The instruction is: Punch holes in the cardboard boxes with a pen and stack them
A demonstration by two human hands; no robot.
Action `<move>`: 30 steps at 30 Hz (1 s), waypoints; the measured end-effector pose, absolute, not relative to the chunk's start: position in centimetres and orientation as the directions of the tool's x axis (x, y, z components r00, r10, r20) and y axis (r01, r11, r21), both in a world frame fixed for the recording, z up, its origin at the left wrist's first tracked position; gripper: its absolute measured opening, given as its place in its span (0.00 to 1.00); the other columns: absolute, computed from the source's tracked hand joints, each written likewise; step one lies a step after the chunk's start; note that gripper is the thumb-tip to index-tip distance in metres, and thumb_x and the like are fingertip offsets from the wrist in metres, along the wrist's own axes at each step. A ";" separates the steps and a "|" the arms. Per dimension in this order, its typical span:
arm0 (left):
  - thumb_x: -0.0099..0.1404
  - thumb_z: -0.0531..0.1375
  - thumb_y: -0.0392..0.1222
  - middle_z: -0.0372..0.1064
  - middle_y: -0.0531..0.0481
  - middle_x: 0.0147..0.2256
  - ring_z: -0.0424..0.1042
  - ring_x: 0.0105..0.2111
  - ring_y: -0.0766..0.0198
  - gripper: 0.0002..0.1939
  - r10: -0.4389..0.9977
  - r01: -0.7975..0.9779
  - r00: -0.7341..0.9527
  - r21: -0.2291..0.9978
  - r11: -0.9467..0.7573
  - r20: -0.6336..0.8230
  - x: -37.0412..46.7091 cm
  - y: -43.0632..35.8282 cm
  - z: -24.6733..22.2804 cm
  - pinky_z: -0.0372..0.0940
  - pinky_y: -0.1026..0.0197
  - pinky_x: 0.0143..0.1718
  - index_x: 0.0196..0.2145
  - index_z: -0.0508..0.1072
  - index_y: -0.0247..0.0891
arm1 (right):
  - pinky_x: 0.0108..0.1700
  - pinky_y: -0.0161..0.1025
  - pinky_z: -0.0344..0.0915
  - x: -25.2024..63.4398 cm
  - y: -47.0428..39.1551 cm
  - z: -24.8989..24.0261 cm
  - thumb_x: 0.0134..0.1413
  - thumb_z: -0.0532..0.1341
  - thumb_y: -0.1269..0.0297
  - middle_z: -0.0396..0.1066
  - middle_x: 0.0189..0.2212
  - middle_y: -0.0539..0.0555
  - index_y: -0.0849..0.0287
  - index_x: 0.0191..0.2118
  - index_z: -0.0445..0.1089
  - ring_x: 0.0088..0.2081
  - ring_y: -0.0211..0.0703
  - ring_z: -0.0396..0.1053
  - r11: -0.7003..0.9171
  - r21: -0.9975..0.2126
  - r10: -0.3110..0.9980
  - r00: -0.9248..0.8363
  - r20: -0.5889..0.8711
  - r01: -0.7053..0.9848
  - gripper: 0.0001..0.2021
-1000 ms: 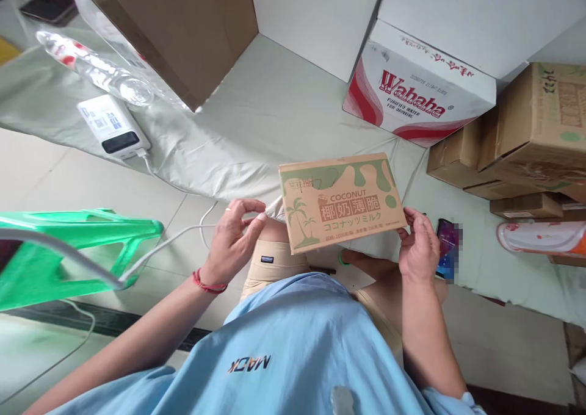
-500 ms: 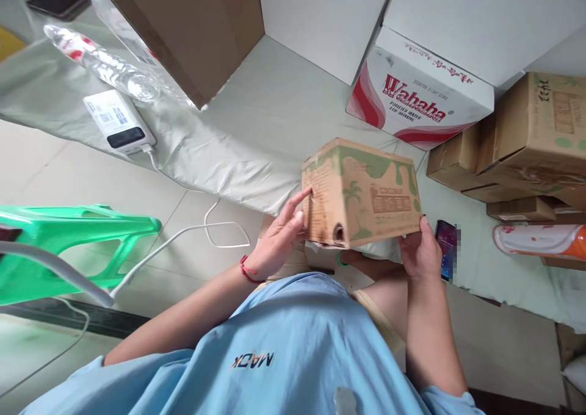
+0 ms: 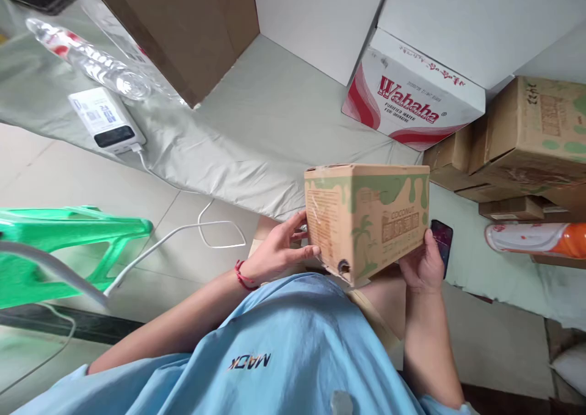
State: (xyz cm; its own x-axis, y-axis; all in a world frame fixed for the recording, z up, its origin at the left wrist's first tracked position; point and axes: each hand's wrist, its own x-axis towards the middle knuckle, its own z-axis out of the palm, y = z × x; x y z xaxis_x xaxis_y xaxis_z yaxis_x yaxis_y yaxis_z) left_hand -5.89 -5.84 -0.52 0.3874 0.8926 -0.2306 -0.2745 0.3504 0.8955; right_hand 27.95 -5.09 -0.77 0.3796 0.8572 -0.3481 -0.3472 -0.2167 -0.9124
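Observation:
A brown cardboard box [image 3: 389,220] with green drip print, a palm tree and the word COCONUT is held up in front of my body. A dark hole shows in its lower corner. My left hand [image 3: 286,247] is against the box's left end, its thumb near the lower edge and some fingertips hidden behind it. My right hand [image 3: 423,263] grips the lower right corner from below, fingers partly hidden under the box. Just beyond that hand, a dark phone [image 3: 441,244] lies on the cloth-covered table [image 3: 256,128].
A Wahaha carton [image 3: 412,97] stands behind the box. More brown cartons [image 3: 517,134] and an orange-white package [image 3: 533,238] are at right. At left are a white power bank [image 3: 106,120] with a cable, a plastic bottle [image 3: 86,58] and a green stool [image 3: 73,244].
The box has tilted and come nearer my body, now showing more of its printed end. My left hand has shifted lower along that end; my right hand still supports the other corner.

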 end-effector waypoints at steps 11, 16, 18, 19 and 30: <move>0.65 0.70 0.69 0.67 0.44 0.70 0.63 0.72 0.35 0.40 0.886 -0.430 0.438 0.830 0.354 -0.152 -8.5 -5.7 -0.6 0.74 0.44 0.64 0.68 0.73 0.50 | 0.70 0.54 0.68 24.4 -7.0 3.0 0.63 0.71 0.54 0.79 0.60 0.53 0.45 0.62 0.77 0.63 0.50 0.75 -0.032 -0.981 0.956 0.281 -0.086 -0.192 0.23; 0.52 0.81 0.60 0.63 0.38 0.72 0.60 0.73 0.28 0.55 0.905 -0.246 0.417 0.949 0.196 -0.080 -8.8 -5.2 0.7 0.75 0.42 0.63 0.73 0.68 0.49 | 0.73 0.55 0.63 26.9 -7.2 1.5 0.53 0.75 0.59 0.82 0.54 0.52 0.47 0.55 0.81 0.62 0.49 0.76 -0.026 -0.978 0.953 0.291 -0.087 -0.208 0.22; 0.51 0.82 0.57 0.63 0.37 0.72 0.60 0.73 0.29 0.55 0.901 -0.178 0.425 0.968 0.177 -0.087 -8.8 -5.2 0.6 0.77 0.43 0.61 0.72 0.69 0.49 | 0.72 0.59 0.65 27.7 -7.4 1.0 0.49 0.77 0.58 0.83 0.52 0.52 0.48 0.51 0.82 0.61 0.52 0.77 -0.013 -0.977 0.930 0.357 -0.090 -0.213 0.21; 0.51 0.82 0.56 0.64 0.37 0.71 0.61 0.73 0.30 0.53 0.897 -0.150 0.434 0.974 0.170 -0.090 -8.8 -5.1 0.4 0.77 0.44 0.61 0.71 0.70 0.49 | 0.71 0.60 0.66 28.0 -7.5 0.8 0.47 0.78 0.57 0.84 0.51 0.52 0.48 0.49 0.83 0.60 0.54 0.78 0.008 -0.978 0.913 0.399 -0.078 -0.210 0.20; 0.64 0.71 0.48 0.85 0.47 0.38 0.84 0.39 0.57 0.16 0.833 -0.565 0.513 0.649 0.509 -0.207 -9.3 -4.3 -0.5 0.78 0.64 0.40 0.47 0.86 0.39 | 0.77 0.67 0.56 25.5 -8.4 6.4 0.66 0.66 0.50 0.76 0.65 0.54 0.48 0.57 0.82 0.71 0.58 0.67 0.291 -0.938 0.860 0.377 0.343 0.188 0.19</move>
State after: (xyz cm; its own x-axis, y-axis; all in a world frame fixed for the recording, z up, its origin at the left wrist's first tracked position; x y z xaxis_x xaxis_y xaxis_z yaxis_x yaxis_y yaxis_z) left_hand -9.29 -4.30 -0.46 0.5131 0.8331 -0.2066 -0.5652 0.5091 0.6491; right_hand 25.45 -8.39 6.42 0.3771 0.8605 0.3426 0.1883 0.2910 -0.9380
